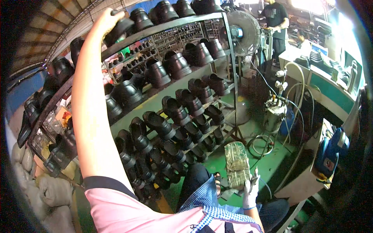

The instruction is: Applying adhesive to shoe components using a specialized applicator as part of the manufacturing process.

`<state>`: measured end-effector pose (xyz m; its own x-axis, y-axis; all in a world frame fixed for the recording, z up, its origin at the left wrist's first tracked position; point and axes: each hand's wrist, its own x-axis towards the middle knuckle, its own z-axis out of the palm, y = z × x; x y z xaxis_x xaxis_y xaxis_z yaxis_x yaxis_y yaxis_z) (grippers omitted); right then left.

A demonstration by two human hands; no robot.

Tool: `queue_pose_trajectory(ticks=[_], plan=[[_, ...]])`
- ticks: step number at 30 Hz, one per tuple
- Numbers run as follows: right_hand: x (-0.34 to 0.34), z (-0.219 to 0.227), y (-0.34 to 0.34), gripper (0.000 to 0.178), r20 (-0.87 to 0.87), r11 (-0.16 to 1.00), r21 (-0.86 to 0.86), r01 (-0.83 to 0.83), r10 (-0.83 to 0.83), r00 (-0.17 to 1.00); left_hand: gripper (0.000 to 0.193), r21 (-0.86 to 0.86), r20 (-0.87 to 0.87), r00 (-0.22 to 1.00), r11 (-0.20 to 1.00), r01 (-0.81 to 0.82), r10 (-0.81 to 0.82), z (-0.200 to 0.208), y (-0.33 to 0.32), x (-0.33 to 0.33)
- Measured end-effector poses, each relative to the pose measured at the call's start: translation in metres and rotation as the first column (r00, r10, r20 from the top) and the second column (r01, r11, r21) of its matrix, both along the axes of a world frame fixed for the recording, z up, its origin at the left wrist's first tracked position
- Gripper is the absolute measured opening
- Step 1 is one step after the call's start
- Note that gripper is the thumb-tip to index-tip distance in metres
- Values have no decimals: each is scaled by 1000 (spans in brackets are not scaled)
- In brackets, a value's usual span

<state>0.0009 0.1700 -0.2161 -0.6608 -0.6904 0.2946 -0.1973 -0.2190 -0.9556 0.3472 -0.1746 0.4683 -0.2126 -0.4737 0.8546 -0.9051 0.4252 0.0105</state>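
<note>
At eleven o'clock the left hand [106,21] clasps a black shoe [123,26], which, swung sideways, may knock the neighbouring shoe [141,19]; the right hand [250,195], five o'clock, I cannot tell its grip.

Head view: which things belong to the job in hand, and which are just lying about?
Likely part of the job:
- black shoe, at the left hand
- rack of shoes
- taped pad, beside the gloved right hand

Probably just about:
- fan
- metal tank
- pale sacks
</note>
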Motion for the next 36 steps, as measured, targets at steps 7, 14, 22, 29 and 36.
queue_pose_trajectory(ticks=[7,14,22,29,36], plan=[[8,53,21,67,327,988,-45,-146,152,933,32,-403,134,870,776,485,-475,-220,173,-116],[26,45,11,75,152,979,37,-202,194,969,38,320,131,540,551,771,-831,-430,229,-155],[13,28,35,53,-34,940,342,15,-3,999,34,621,-3,428,333,709,-904,-538,238,-162],[13,-4,16,38,-288,888,445,118,17,957,47,658,275,288,398,639,-917,-489,239,-153],[11,32,62,29,105,967,229,-109,86,991,41,742,420,37,366,561,-907,-459,226,-183]])
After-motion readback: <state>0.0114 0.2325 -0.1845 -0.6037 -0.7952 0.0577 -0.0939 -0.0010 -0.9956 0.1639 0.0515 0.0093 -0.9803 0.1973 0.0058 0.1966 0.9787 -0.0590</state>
